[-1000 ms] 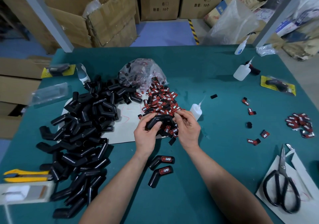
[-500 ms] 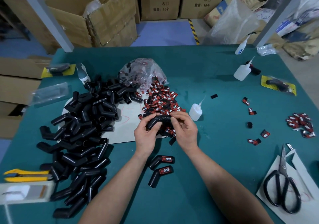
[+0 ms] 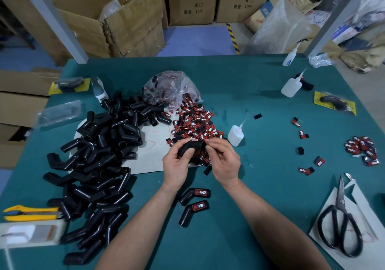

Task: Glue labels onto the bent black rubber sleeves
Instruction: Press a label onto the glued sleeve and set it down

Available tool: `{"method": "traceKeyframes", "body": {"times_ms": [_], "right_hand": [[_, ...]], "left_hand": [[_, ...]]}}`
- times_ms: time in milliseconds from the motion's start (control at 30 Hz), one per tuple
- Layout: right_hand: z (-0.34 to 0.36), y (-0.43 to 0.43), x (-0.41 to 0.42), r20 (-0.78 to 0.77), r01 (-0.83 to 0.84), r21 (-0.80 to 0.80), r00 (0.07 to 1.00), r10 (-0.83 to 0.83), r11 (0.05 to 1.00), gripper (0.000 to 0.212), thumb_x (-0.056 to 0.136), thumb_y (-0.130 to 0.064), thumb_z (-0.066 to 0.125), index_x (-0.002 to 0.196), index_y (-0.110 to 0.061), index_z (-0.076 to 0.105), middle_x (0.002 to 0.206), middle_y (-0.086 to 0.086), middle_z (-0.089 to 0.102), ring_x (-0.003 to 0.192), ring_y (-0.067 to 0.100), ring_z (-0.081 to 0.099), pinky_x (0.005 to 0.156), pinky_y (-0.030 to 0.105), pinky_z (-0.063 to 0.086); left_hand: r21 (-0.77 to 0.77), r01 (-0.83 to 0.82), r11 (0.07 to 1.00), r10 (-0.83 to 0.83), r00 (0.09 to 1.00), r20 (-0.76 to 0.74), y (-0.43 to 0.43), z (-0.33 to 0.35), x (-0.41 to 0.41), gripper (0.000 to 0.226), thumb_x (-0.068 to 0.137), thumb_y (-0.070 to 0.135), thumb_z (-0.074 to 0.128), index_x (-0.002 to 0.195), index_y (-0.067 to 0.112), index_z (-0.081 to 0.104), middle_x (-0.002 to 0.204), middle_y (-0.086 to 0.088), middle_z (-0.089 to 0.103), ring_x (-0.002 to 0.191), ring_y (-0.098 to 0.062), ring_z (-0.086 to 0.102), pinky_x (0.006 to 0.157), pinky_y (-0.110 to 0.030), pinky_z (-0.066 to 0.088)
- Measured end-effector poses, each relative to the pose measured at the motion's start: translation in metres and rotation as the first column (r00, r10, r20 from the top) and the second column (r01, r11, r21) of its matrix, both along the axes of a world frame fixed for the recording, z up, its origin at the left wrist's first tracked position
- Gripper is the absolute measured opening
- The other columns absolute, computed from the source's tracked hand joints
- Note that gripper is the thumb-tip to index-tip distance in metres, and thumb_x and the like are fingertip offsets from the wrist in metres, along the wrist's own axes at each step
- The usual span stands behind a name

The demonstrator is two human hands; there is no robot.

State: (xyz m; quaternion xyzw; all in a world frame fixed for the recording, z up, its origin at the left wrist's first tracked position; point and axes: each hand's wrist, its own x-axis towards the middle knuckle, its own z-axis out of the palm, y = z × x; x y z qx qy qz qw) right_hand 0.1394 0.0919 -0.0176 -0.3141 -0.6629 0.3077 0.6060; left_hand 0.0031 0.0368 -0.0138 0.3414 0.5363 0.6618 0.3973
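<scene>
- The left hand [image 3: 177, 165] grips a bent sleeve [image 3: 190, 146] just above the tabletop [image 3: 260, 186], at the near edge of the label pile [image 3: 198, 124].
- The right hand [image 3: 224, 163] pinches the sleeve's right end; its fingertips hide whatever lies under them.

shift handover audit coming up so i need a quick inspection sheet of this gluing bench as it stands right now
surface: green table, with a pale sheet under the piles
job's things: held sleeve; unlabelled sleeve pile; label heap; two labelled sleeves near the table's front; glue bottle beside the heap
clutter: scissors, yellow knife, stray labels, spare bottle
hands: left hand grips the held sleeve; right hand pinches its end
cables: nothing seen
surroundings: cardboard boxes, plastic bag
</scene>
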Motion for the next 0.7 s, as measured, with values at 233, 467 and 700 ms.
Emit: {"method": "traceKeyframes", "body": {"times_ms": [233, 467, 700], "right_hand": [[0.004, -0.002, 0.000, 0.013, -0.015, 0.129, 1.000, 0.013, 0.992, 0.008, 0.096, -0.008, 0.068, 0.104, -0.007, 0.067, 0.109, 0.000, 0.070, 0.100, 0.020, 0.071, 0.089, 0.032, 0.057], [-0.003, 0.006, 0.003, 0.034, 0.082, -0.032, 0.996, -0.081, 0.996, 0.010, 0.096, -0.011, 0.069, 0.105, -0.009, 0.071, 0.105, -0.001, 0.069, 0.097, 0.022, 0.069, 0.088, 0.036, 0.056], [-0.003, 0.010, 0.004, 0.064, 0.117, -0.127, 0.992, -0.110, 0.985, 0.015, 0.095, -0.013, 0.068, 0.108, -0.007, 0.074, 0.106, -0.011, 0.065, 0.098, 0.014, 0.066, 0.090, 0.028, 0.053]], "left_hand": [[0.081, -0.009, 0.997, 0.012, 0.999, -0.045, 0.000, -0.002, 0.001, 0.029, 0.094, 0.013, 0.069, 0.114, 0.033, 0.075, 0.118, -0.005, 0.075, 0.114, -0.024, 0.069, 0.104, -0.037, 0.053], [0.188, -0.106, 0.977, 0.155, 0.950, -0.272, 0.001, -0.011, 0.004, 0.039, 0.092, 0.018, 0.074, 0.122, 0.042, 0.071, 0.121, 0.015, 0.069, 0.115, -0.016, 0.066, 0.104, -0.026, 0.048], [0.062, -0.109, 0.992, 0.122, 0.956, -0.268, 0.007, -0.018, -0.001, 0.038, 0.089, 0.027, 0.075, 0.119, 0.050, 0.071, 0.119, 0.016, 0.068, 0.117, -0.015, 0.066, 0.105, -0.031, 0.051]]}}
